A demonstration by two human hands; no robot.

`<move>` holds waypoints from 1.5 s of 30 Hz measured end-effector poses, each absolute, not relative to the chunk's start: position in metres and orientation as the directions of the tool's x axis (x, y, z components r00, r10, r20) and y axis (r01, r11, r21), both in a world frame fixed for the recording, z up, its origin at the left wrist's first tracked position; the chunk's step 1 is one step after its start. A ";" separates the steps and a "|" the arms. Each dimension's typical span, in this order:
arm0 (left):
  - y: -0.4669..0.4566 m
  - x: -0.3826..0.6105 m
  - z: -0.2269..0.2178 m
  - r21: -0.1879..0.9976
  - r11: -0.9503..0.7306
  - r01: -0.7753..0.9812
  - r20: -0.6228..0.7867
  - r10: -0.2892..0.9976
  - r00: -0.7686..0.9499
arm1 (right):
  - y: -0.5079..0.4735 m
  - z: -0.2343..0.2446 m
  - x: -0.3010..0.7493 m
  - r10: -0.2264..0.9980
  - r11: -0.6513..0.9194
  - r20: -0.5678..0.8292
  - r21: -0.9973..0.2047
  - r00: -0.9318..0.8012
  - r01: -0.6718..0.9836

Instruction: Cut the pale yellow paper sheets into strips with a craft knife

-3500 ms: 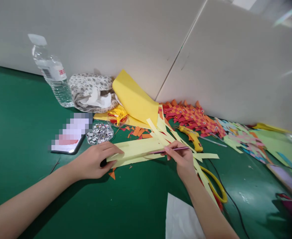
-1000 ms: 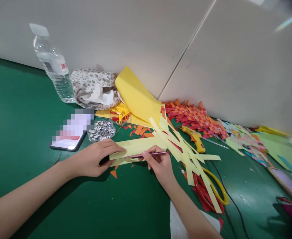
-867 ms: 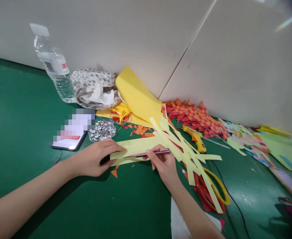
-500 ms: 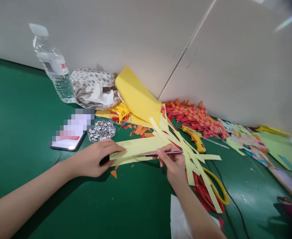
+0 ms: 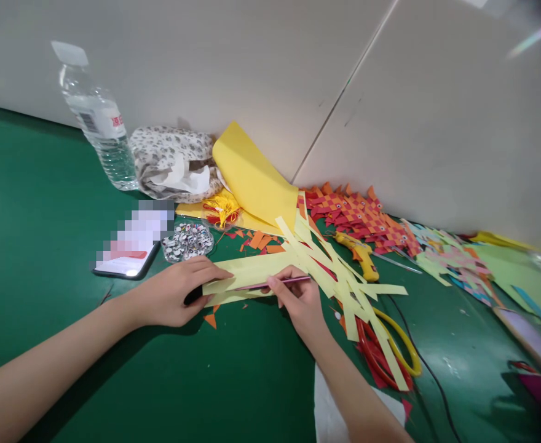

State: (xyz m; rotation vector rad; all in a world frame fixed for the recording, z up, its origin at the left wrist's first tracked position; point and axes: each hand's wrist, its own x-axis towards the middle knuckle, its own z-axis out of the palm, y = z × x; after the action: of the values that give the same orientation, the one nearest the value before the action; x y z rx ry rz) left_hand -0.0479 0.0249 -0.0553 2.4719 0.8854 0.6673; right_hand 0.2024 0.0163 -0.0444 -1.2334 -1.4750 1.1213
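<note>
My left hand [image 5: 173,295] lies flat on the left end of a pale yellow paper sheet [image 5: 252,271] on the green table, fingers pressing it down. A dark object shows under its thumb. My right hand [image 5: 298,301] is closed around a thin pink blade-like tool [image 5: 275,283] that lies along the sheet's lower edge. Several cut pale yellow strips [image 5: 344,283] fan out to the right of the sheet.
A water bottle [image 5: 98,123], patterned cloth pouch [image 5: 173,163], bent yellow sheet [image 5: 252,178], phone [image 5: 132,243] and bag of googly eyes [image 5: 187,241] stand behind. Woven paper fish [image 5: 363,215], a yellow glue gun [image 5: 358,253], yellow and red scissors [image 5: 390,357] lie right. White paper [image 5: 335,412] is near.
My right hand slid the tool right along the sheet, then back left toward my left hand. The left hand has stayed pressed on the paper.
</note>
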 end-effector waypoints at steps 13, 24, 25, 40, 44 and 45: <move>0.024 -0.054 -0.047 0.492 -0.729 0.475 0.277 0.649 0.709 | 0.021 -0.047 0.218 0.995 0.096 0.094 -0.981 -0.018 0.170; 0.022 -0.062 -0.065 0.535 -0.676 0.507 0.223 0.692 0.687 | 0.013 -0.047 0.211 0.974 0.221 0.225 -0.968 0.024 0.115; 0.022 -0.062 -0.065 0.538 -0.673 0.508 0.221 0.694 0.685 | 0.012 -0.046 0.208 0.977 0.212 0.214 -0.971 0.009 0.111; 0.021 -0.062 -0.061 0.553 -0.666 0.501 0.211 0.693 0.689 | 0.016 -0.046 0.183 0.991 0.080 0.065 -0.989 -0.117 0.126; 0.021 -0.062 -0.061 0.553 -0.666 0.500 0.214 0.694 0.687 | 0.015 -0.046 0.181 0.990 0.057 0.040 -0.990 -0.134 0.127; 0.021 -0.062 -0.061 0.554 -0.665 0.501 0.213 0.695 0.687 | 0.015 -0.046 0.181 0.990 0.050 0.032 -0.991 -0.136 0.126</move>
State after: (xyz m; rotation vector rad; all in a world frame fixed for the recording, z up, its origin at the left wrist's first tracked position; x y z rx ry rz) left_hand -0.0621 0.0207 -0.0614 2.4406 0.9243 0.5717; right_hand 0.1805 0.0152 -0.0462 -1.2063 -1.4243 1.2125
